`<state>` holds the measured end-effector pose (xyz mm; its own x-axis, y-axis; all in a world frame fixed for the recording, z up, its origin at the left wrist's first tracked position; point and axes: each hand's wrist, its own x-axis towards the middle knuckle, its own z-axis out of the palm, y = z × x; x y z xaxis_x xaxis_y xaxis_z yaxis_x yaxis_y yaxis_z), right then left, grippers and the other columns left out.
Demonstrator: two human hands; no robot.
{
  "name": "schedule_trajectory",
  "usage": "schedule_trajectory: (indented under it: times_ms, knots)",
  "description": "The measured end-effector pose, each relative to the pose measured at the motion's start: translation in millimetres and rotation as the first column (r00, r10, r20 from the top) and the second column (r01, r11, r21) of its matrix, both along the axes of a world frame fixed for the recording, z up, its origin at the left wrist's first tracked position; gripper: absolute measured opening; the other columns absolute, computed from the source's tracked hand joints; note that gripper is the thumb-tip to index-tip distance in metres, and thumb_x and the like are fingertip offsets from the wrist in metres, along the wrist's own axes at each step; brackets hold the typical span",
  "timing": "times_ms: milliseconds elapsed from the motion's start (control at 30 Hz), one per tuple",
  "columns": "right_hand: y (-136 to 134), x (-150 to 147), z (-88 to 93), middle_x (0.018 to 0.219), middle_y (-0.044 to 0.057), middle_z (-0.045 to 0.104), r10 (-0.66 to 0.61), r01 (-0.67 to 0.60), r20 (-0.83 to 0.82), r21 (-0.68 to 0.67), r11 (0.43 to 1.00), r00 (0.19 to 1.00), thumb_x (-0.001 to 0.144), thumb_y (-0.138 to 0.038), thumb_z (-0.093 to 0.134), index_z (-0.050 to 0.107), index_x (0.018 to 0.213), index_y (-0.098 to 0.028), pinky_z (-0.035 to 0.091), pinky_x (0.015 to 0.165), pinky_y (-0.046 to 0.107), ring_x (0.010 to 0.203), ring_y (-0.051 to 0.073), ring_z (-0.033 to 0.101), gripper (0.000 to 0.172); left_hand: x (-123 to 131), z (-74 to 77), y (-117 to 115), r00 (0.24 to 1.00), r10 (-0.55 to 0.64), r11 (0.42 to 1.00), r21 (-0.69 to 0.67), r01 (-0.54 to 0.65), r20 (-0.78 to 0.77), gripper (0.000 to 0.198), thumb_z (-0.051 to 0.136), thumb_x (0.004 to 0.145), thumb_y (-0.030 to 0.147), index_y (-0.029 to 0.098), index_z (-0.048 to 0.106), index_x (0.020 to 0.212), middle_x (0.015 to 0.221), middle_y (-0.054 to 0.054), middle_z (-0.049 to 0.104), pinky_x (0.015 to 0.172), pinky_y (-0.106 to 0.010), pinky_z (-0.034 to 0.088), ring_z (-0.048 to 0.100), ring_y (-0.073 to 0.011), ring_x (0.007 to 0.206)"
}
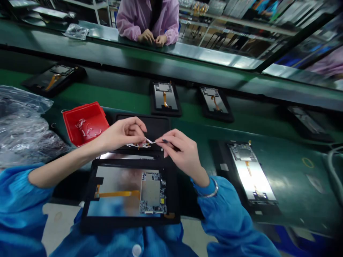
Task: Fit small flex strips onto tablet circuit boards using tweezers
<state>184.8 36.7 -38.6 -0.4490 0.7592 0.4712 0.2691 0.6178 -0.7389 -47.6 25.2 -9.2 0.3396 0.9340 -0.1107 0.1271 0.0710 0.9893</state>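
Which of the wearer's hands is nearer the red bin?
Left. The left hand is close by, to the right of the red bin; the right hand is farther right.

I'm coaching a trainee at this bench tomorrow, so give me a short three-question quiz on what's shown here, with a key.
1. What colour is the tray?
A) green
B) red
C) yellow

2. True or false: the left hand pinches a thin white strip.

3. Fill in: on the device nearest the person, the circuit board sits toward the ____ end.

Key: 1 B; 2 true; 3 right.
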Motion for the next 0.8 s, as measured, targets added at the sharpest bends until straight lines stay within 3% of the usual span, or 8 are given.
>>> schedule_trajectory:
  times_ms: [67,167,233,267,367,533,633,800]
  knots:
    - [-15,11,-2.7,0.092,0.003,0.063,0.025,-0.027,0.074,0.028,0.999,0.997,0.091,-0.015,0.062,0.07,0.088,-0.018,0.052,0.054,0.022,0.052,0.005,0.059,0.009,-26,9.2,-9,0.937,0.136,0.964,0.262,-0.05,-0.322,0.022,0.069,0.083,0.037,0.018,0.065,0.093,0.079,0.001,0.073,0.07,-0.024,0.052,0.068,-0.013,0.074]
    - [-37,24,-10.1,0.095,0.005,0.064,0.094,-0.091,0.131,-0.031,0.995,0.987,0.092,-0.012,0.06,0.068,0.093,-0.017,0.054,0.057,0.019,0.059,0.006,0.063,0.01,-72,19.7,-20,0.503,0.557,0.779,0.626,-0.04,-0.661,0.032,0.052,0.096,0.046,0.02,0.071,0.1,0.099,0.001,0.073,0.085,-0.03,0.052,0.068,-0.0161,0.093]
    - [-47,27,-15.0,0.091,0.004,0.066,0.09,-0.087,0.172,-0.029,0.996,0.981,0.092,-0.011,0.059,0.067,0.098,-0.018,0.055,0.061,0.018,0.067,0.008,0.066,0.013,-94,20.3,-25,0.296,0.652,0.735,0.677,-0.022,-0.698,0.045,0.037,0.102,0.046,0.016,0.07,0.105,0.123,-0.002,0.065,0.099,-0.042,0.047,0.061,-0.0248,0.116]
    - [-50,28,-17.2,0.089,0.003,0.066,0.074,-0.075,0.199,-0.003,0.997,0.977,0.093,-0.011,0.058,0.068,0.099,-0.019,0.055,0.062,0.018,0.071,0.01,0.067,0.014,-99,18.2,-28,0.255,0.648,0.742,0.67,-0.003,-0.717,0.05,0.032,0.103,0.045,0.013,0.07,0.104,0.137,-0.004,0.057,0.105,-0.048,0.043,0.054,-0.0305,0.127]
    - [-52,28,-21.7,0.089,0.004,0.066,0.046,-0.071,0.281,0.08,0.994,0.959,0.096,-0.013,0.052,0.069,0.1,-0.019,0.055,0.061,0.019,0.073,0.01,0.067,0.019,-82,5.5,-39,0.306,0.591,0.751,0.648,0.129,-0.746,0.049,0.032,0.104,0.042,0.012,0.07,0.096,0.152,-0.005,0.042,0.11,-0.056,0.038,0.043,-0.0374,0.137]
    - [-49,29,-22.9,0.089,0.005,0.063,0.051,-0.098,0.353,0.118,0.988,0.934,0.098,-0.016,0.048,0.071,0.1,-0.017,0.053,0.058,0.019,0.069,0.009,0.064,0.023,-8,-20.7,-67,0.664,0.324,0.704,0.64,0.306,-0.674,0.022,0.049,0.1,0.024,0.018,0.061,0.118,0.116,-0.007,0.066,0.089,-0.036,0.057,0.065,-0.0191,0.104]
    - [-47,29,-21.2,0.089,0.005,0.064,0.079,-0.136,0.415,0.108,0.985,0.907,0.098,-0.015,0.046,0.071,0.102,-0.017,0.052,0.057,0.019,0.066,0.009,0.062,0.026,17,-31.4,-74,0.777,0.18,0.762,0.585,0.278,-0.603,0.024,0.05,0.099,0.019,0.016,0.056,0.122,0.114,-0.008,0.067,0.09,-0.032,0.056,0.065,-0.0169,0.103]
    - [-44,29,-19.0,0.088,0.006,0.066,0.098,-0.202,0.504,0.157,0.967,0.858,0.099,-0.018,0.043,0.072,0.104,-0.018,0.046,0.052,0.018,0.064,0.009,0.06,0.029,20,-36.1,-69,0.874,0.057,0.883,0.432,0.181,-0.483,0.026,0.052,0.096,0.016,0.021,0.052,0.122,0.114,-0.003,0.068,0.088,-0.026,0.057,0.066,-0.0137,0.104]
